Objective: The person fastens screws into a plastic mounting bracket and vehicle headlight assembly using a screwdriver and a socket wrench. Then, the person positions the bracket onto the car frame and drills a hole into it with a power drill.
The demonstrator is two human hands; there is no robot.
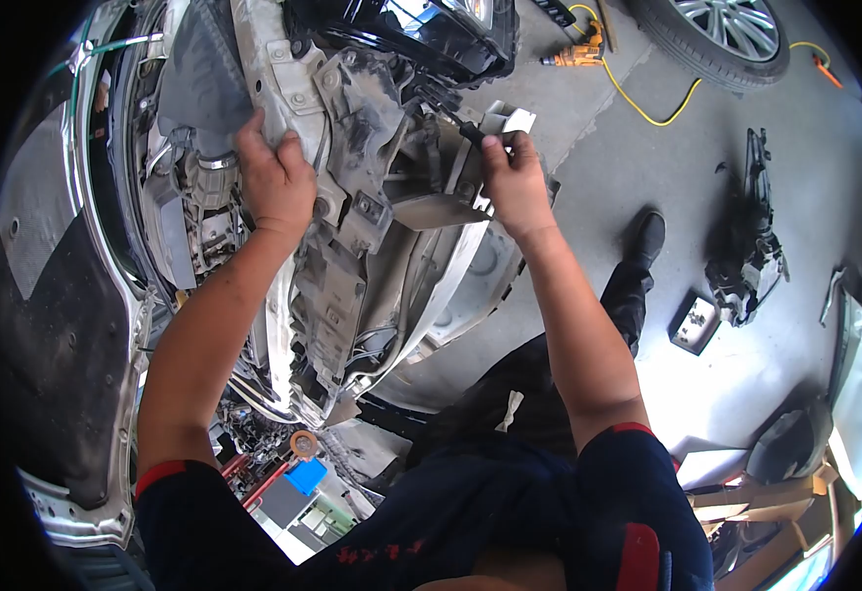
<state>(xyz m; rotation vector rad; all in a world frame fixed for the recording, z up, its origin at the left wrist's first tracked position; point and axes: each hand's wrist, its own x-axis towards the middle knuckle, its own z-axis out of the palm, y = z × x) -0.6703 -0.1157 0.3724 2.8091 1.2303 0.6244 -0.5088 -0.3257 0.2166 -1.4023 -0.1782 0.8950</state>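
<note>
The opened front corner of a car fills the left and middle of the view, with a pale metal frame rail [271, 98] running down it. My left hand [278, 182] rests on this rail, its fingers curled over the edge near a dark plastic cover [204, 84]. Beside a grey bracket [362, 98], my right hand [516, 182] is closed around the black handle of a screwdriver-like tool [471, 132]. The tool's shaft points up and left toward the underside of a black headlight [411, 39]; its tip is hard to make out.
On the floor at the right lie a wheel [721, 39], an orange drill [578, 54] with a yellow cord [652, 120], a black car part [751, 266] and a small box of fasteners [695, 323]. Cardboard [761, 502] lies at the lower right.
</note>
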